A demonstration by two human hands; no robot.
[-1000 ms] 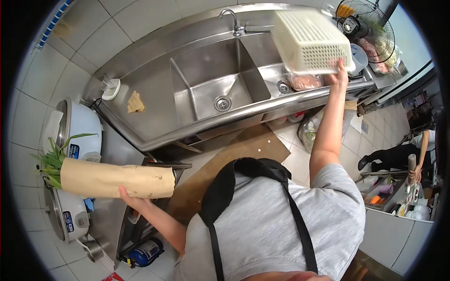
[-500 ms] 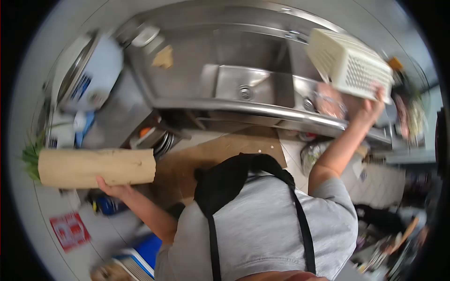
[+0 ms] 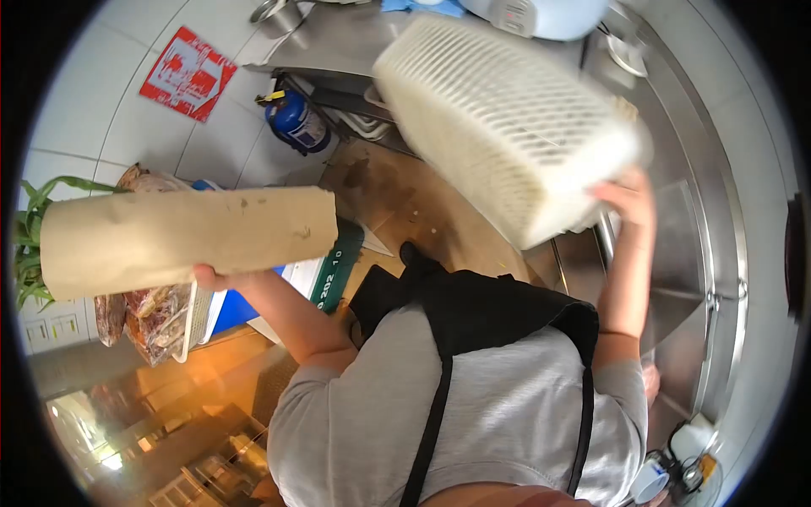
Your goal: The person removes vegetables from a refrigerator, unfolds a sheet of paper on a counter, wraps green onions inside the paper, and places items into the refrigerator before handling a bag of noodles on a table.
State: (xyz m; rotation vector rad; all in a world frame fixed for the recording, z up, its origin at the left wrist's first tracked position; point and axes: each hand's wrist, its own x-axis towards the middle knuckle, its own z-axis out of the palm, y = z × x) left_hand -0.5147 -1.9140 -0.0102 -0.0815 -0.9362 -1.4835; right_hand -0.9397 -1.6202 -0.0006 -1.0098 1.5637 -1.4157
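Note:
My left hand (image 3: 221,277) is closed on a long brown paper-wrapped bundle (image 3: 190,237), held level at the left. Long green leaves (image 3: 32,228) stick out of the bundle's far left end; the rest of its contents is hidden by the paper. At the right, my right hand (image 3: 629,203) grips the end of a white slotted plastic basket (image 3: 481,110). The basket is tilted in mid-air and somewhat blurred, and its inside cannot be made out.
A blue fire extinguisher (image 3: 297,122) stands by the tiled wall under a red sign (image 3: 187,74). Steel counters (image 3: 346,38) run along the top and right. Plastic-bagged goods (image 3: 156,317) and a green-edged box (image 3: 338,270) lie at the left. Brown cardboard (image 3: 397,198) covers the floor.
The view has swung left, away from the sink. The basket has moved from the sink's right side to in front of me, still in my right hand. My left hand keeps the bundle.

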